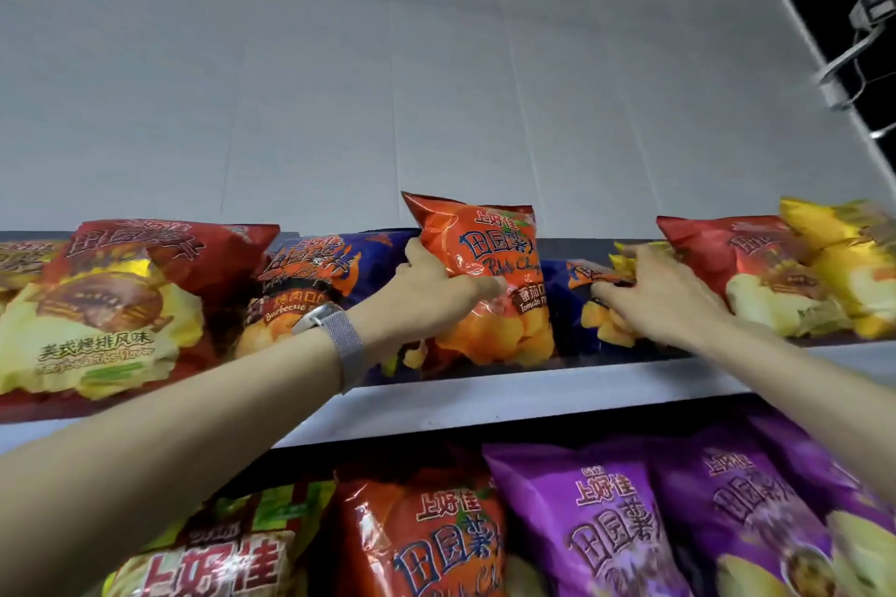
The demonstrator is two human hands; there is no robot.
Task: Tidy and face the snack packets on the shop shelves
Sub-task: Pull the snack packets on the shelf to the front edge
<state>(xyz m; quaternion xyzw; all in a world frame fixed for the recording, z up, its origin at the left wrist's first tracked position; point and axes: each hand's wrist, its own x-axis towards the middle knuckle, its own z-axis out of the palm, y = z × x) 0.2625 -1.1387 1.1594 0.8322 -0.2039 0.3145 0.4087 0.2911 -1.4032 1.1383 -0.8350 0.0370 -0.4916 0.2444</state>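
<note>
— Where was the orange tomato crisp packet (489, 267)?

— On the top shelf (533, 393), upright and standing higher than its neighbours. The left hand (431, 301) gripped it at its left edge, fingers curled close together across the front and the thumb up along the side. A watch with a mesh band (334, 335) sat on that wrist.

— And the right hand (664, 301)?

— It reached in just beside the orange packet. Its fingers pointed left, onto a blurred yellow packet (625, 262) and a dark blue packet (567, 305) lying low behind. I couldn't tell whether they pinched anything or only touched.

— What crowded them?

— A blue barbecue packet (315, 286) leaned right behind the left hand, touching the orange one. Further left lay a big red rib-flavour packet (121, 305). Past the right hand stood another red packet (756, 267), with yellow packets (843, 267) stacked against it at the far end.

— Below that?

— The lower shelf held purple packets (596, 524), a second orange packet (436, 533) and a green-and-yellow packet (228, 548); both forearms crossed in front of them.

— The room?

— A plain white panelled wall (388, 63) rose behind the top shelf. At the upper right it ended in darkness, with a small fixture and cables (868, 15).
</note>
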